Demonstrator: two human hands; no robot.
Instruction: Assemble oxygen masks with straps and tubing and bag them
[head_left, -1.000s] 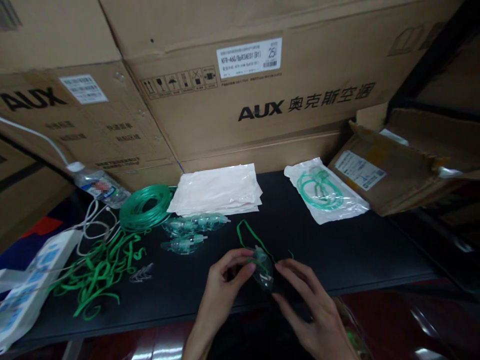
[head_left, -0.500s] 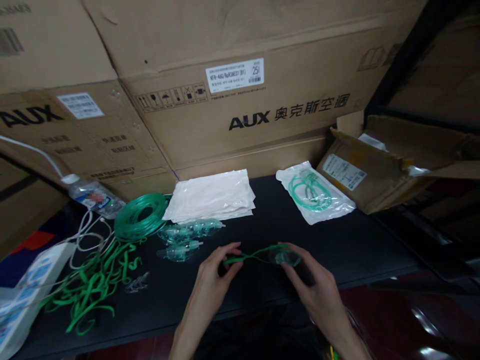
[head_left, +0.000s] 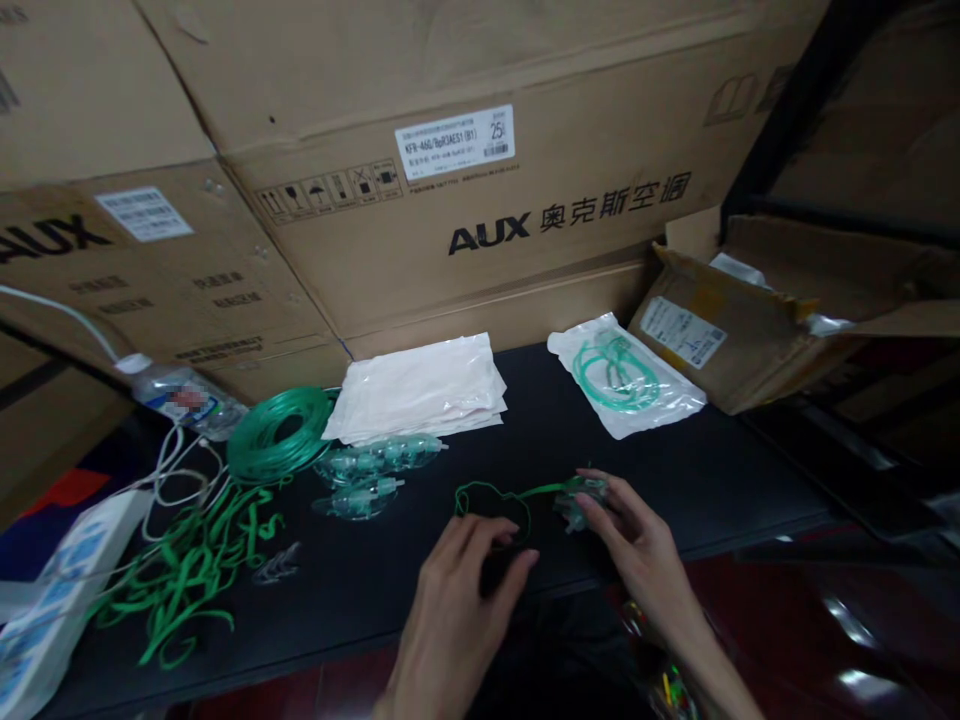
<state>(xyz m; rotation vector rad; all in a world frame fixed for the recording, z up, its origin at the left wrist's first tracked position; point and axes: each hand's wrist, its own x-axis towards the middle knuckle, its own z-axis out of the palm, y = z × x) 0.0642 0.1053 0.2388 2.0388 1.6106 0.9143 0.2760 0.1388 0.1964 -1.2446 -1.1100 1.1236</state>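
My right hand (head_left: 636, 535) grips a small clear-green oxygen mask (head_left: 576, 508) between thumb and fingers, above the black tabletop. From the mask a green elastic strap (head_left: 541, 490) runs left and curls into a loop. My left hand (head_left: 469, 590) is beside that loop, its thumb and fingertips apart; part of the strap passes behind its fingers. Left of my hands lie more clear-green masks (head_left: 382, 457), with white tips pointing right. A heap of loose green straps (head_left: 187, 565) lies farther left, next to several small clear pieces (head_left: 277, 565).
Behind the masks are a stack of white pouches (head_left: 420, 385) and a coil of green tubing (head_left: 262, 450). A packed pouch with tubing (head_left: 619, 375) lies by an open carton (head_left: 705, 330). A power strip (head_left: 71, 575) and bottle (head_left: 184, 395) stand left. Large cartons (head_left: 360, 250) wall the back.
My left hand has let go of the strap and moved nearer, to the right. The strap now hangs in a loop. My right hand has turned the mask, its tip now pointing down.
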